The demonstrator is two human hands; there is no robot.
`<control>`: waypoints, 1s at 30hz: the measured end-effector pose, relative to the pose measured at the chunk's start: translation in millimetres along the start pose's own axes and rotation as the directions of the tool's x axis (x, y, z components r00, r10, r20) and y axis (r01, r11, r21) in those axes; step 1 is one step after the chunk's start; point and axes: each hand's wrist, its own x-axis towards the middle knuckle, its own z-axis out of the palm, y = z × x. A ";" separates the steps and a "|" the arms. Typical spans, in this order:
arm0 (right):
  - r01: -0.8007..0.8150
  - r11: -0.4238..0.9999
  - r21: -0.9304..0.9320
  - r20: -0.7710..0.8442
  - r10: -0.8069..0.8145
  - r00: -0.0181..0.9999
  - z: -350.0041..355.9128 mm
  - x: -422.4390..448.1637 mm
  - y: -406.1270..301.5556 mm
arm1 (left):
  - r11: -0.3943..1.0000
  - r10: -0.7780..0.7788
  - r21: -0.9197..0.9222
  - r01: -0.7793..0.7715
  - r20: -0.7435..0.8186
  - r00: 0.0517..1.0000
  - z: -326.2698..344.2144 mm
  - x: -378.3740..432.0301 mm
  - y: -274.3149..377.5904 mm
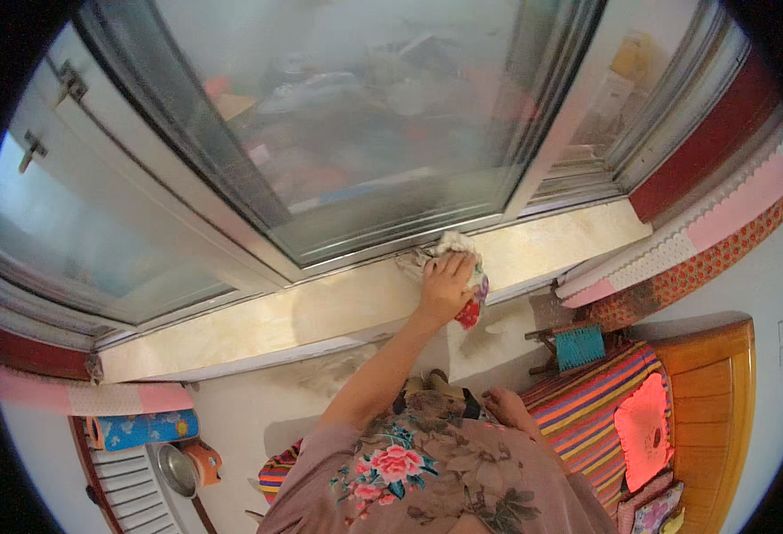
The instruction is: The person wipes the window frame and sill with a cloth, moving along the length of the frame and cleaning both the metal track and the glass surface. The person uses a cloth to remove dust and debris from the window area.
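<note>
My left hand [446, 284] presses a crumpled cloth [473, 314], whitish with red and purple parts, onto the pale, stone-like windowsill [365, 297]. The cloth lies near the sill's middle, close against the bottom of the window frame [391, 248], and part of it hangs past the front edge. My right hand [506, 406] hangs low at my side, away from the sill, beside a striped cover [585, 414]. Its fingers are too small and partly turned away to tell whether they are closed. Behind the window glass [378, 133] blurred, jumbled items show.
Window handles [31, 150] project on the left. Pink-and-white curtains [685, 257] flank the sill. On the right are a wooden headboard [712, 414], a coral pillow [645, 430] and a folding stool [578, 347]. Lower left, a metal bowl [178, 468] rests near a slatted rack [134, 487].
</note>
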 end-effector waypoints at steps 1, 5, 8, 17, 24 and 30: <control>0.011 1.000 0.011 -0.011 -0.011 1.000 0.9 -1.1 5.2 | 0.999 -0.024 0.040 0.023 0.036 0.999 6.6 -1.5 2.3; -0.038 0.996 0.080 -0.103 0.046 0.994 -8.9 -16.3 12.3 | 0.975 -0.168 0.171 0.139 0.164 0.972 0.9 -29.2 -23.8; -0.055 0.997 0.049 -0.047 0.058 0.997 -11.1 -27.9 39.1 | 0.931 -0.266 0.275 0.240 0.061 0.962 -40.9 -81.4 -70.2; 0.018 0.995 0.093 -0.030 -0.015 0.999 -0.9 -19.1 80.2 | 0.557 -0.625 0.242 0.795 -0.508 0.593 -156.2 -197.1 -165.6; 0.175 0.985 -0.007 0.046 -0.174 0.984 -17.7 32.5 61.9 | 0.843 -0.494 0.130 0.522 -0.196 0.847 -47.0 -62.5 -44.6; 0.256 0.965 -0.049 0.111 -0.249 0.962 -48.5 62.7 15.6 | 0.910 -0.326 0.265 0.319 -0.018 0.945 -34.8 -75.8 -25.6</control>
